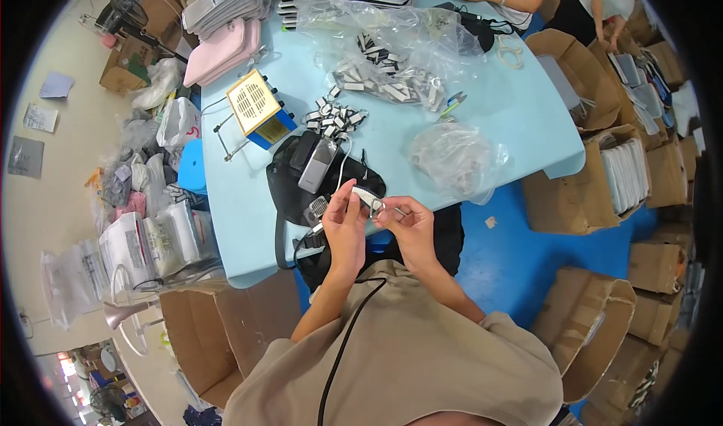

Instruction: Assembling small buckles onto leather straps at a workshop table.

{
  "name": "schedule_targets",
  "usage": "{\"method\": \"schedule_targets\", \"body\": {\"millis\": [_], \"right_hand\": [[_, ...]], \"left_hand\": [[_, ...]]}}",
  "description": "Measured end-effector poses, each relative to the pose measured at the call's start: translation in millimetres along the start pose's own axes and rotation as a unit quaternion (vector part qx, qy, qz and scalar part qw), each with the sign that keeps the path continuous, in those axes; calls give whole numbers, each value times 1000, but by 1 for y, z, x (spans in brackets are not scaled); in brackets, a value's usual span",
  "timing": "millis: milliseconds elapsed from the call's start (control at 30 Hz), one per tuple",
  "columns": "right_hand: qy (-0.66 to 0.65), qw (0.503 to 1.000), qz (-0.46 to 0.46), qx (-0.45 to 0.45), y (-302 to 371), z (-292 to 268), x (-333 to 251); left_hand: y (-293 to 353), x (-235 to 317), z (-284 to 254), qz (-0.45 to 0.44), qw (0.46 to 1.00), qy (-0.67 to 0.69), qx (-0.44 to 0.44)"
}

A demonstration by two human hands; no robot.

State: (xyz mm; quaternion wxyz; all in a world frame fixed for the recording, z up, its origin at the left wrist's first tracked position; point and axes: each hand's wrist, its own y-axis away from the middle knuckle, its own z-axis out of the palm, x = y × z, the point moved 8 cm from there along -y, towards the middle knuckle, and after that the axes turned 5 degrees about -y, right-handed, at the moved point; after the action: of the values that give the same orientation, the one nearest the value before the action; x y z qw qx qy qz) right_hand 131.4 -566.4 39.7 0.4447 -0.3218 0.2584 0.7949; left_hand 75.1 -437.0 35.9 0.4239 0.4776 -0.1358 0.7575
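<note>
Just past the table's near edge, both hands work on a small white-and-black strap tab [366, 196] with a metal ring or clip at one end. My left hand [346, 230] pinches the strap end between thumb and fingers. My right hand [409, 230] is closed at the metal end, its fingertips together there; the exact fitting is too small to make out. Beyond them lies a loose pile of similar black-and-white tabs [329, 119] with metal bits. More such tabs fill a clear plastic bag [437, 46] farther back.
On the light blue table [497, 136] are a yellow-and-blue box device [263, 108], a black bag [282, 174] with a grey power bank [318, 166], a crumpled plastic bag [458, 159], green-handled snips [452, 104] and stacked pouches [226, 50]. Cardboard boxes [196, 336] flank me. Other people sit across.
</note>
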Motion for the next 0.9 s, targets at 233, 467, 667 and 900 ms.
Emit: {"method": "schedule_targets", "body": {"millis": [233,467,667,900], "right_hand": [[-24,999,-16,41,-1,-4,-4],[83,992,-88,23,3,4,-16],[71,994,-86,16,3,6,-12],[77,986,-148,17,8,10,-22]], "left_hand": [[3,-13,6,-50,994,94,-20],[6,-16,8,-67,991,113,-3],[7,-12,14,-89,988,122,-2],[16,-19,21,-167,964,198,-58]]}}
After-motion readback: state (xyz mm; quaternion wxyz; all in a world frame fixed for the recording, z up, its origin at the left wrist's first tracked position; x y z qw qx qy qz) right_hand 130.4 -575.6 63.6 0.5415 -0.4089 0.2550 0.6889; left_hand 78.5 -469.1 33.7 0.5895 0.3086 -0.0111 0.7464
